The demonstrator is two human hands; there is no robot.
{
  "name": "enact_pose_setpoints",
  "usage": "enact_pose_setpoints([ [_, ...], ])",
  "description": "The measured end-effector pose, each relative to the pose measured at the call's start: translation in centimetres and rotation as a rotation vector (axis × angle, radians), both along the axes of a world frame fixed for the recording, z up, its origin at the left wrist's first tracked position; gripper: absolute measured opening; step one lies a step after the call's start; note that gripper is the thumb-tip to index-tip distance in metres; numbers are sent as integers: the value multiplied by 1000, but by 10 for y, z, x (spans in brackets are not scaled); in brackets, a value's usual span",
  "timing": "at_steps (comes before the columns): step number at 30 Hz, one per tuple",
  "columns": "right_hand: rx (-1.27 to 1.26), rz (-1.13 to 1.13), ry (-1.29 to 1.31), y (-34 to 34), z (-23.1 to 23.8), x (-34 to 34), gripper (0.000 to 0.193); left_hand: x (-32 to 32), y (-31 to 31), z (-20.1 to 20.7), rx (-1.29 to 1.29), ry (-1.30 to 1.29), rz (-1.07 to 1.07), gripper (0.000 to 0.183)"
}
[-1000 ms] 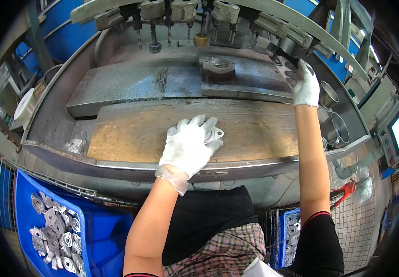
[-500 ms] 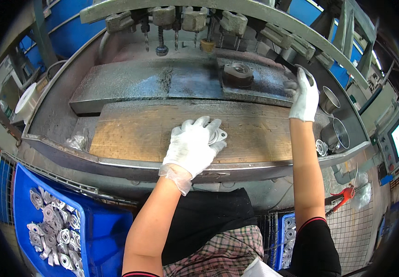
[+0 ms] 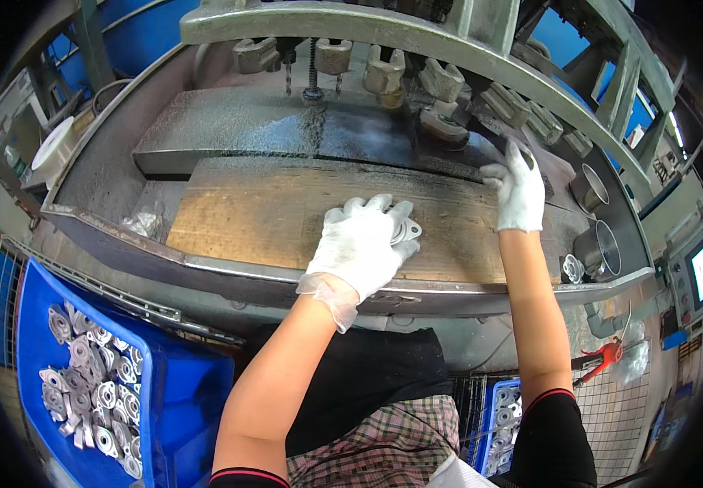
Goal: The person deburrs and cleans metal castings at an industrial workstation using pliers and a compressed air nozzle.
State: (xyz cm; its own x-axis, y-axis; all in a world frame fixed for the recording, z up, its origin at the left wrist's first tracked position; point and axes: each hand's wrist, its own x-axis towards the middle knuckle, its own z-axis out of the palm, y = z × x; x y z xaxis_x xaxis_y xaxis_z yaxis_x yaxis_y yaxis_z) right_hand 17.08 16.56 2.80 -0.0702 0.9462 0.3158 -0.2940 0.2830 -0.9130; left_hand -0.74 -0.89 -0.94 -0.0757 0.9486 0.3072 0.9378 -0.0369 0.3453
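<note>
My left hand [image 3: 361, 244], in a white glove, is closed over a grey metal flange part [image 3: 407, 231] with a bolt hole in its ear, above the wooden board [image 3: 245, 218]. Most of that part is hidden under the palm. My right hand [image 3: 520, 189], also gloved, has its fingers curled round a dark lever handle [image 3: 485, 138] on the drilling machine, mostly hidden by the hand. Left of the handle, a drill head [image 3: 442, 80] stands low over a round metal fixture [image 3: 444, 128].
Several drill heads [image 3: 333, 57] hang under a grey frame beam [image 3: 327, 26]. Two steel cups [image 3: 598, 248] stand at the tray's right, beside a loose flange part [image 3: 572, 268]. A blue bin [image 3: 150, 382] of flange parts is lower left; another blue bin [image 3: 481, 423] is lower right.
My right hand has come down and nearer with the lever handle, and the drill head has dropped over the fixture. The left hand with its flange part has shifted right. The view has tilted slightly.
</note>
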Motion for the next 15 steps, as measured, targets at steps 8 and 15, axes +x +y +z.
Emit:
enact_pose_setpoints([
  [8,-104,-8,-15,20,4,-53,38,3,2,4,-4,-25,-17,52],
  [15,-87,65,-40,-7,-4,-42,45,-1,1,-6,57,-21,-7,51],
])
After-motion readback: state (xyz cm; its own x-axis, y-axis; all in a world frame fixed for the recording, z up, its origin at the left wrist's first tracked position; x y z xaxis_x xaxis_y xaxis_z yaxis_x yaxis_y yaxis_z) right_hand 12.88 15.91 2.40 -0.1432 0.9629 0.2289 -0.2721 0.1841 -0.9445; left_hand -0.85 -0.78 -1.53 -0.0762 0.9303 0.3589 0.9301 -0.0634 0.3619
